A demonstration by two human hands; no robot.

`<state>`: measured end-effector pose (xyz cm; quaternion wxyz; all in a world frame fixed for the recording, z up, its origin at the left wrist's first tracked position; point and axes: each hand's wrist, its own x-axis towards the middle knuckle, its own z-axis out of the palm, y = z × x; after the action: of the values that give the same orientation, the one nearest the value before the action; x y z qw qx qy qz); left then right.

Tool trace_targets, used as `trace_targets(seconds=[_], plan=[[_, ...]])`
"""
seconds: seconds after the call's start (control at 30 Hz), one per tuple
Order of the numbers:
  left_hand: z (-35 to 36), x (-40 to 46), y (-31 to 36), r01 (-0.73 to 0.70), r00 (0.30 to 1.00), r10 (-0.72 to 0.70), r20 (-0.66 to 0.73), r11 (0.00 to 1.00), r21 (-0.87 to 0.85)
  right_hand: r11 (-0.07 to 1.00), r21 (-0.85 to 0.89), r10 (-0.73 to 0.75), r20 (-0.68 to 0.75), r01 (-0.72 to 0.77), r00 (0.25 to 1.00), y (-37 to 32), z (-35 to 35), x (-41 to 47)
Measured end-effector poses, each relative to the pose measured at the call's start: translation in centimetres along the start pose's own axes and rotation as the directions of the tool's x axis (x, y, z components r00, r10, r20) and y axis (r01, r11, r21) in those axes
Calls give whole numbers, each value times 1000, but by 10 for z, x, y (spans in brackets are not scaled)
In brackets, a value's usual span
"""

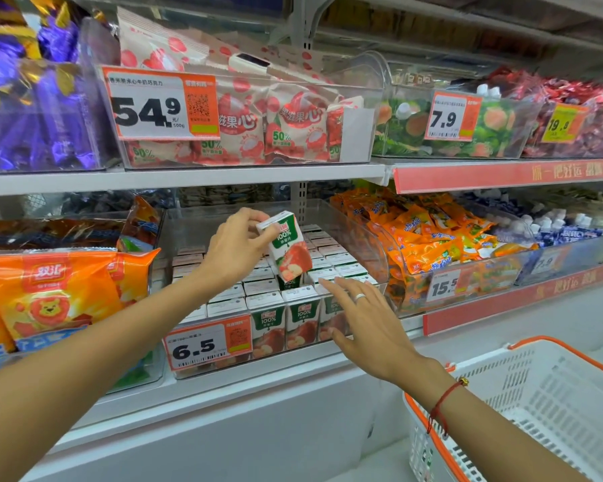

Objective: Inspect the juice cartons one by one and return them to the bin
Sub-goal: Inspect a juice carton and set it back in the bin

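Returning the tilted juice carton [288,247], pinched at its top by the left hand [235,250], is best done by squaring it over the gap [290,282] in the bin [357,234]; the right hand [368,320], fingers spread, holds nothing.

White shopping basket [536,405] with orange rim at lower right; orange snack packs [429,234] fill the neighbouring bin

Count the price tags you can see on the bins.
5: the 54.9 tag, the 7.9 tag and the yellow 19.8 tag on the upper shelf; the 6.5 tag and 15.5 tag below. A blurred sixth may sit far right.
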<state>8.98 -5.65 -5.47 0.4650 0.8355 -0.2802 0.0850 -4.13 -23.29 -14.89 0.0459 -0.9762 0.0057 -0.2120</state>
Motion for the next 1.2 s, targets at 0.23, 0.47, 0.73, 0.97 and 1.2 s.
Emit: trace_targets(seconds=[0.23, 0.47, 0.73, 0.97, 1.2], plan=[[-24, -88, -5, 276, 959, -273, 83, 816, -508, 733, 670, 168, -12, -117, 986, -42, -27, -10], [-26, -127, -11, 385, 923, -301, 242, 740, -551, 402, 851, 96, 329, -339, 939, -83, -32, -16], [-21, -136, -17, 485, 870, -312, 383, 685, -543, 363, 833, 221, 359, -418, 907, -91, -31, -21], [-20, -136, -23, 466, 876, -278, 395, 699, -543, 201, 871, 163, 422, -449, 892, -90, -35, -24], [-22, -131, -23, 345, 933, -338, 124, 740, -577, 229, 913, 249, 279, -336, 928, -92, -38, -26]])
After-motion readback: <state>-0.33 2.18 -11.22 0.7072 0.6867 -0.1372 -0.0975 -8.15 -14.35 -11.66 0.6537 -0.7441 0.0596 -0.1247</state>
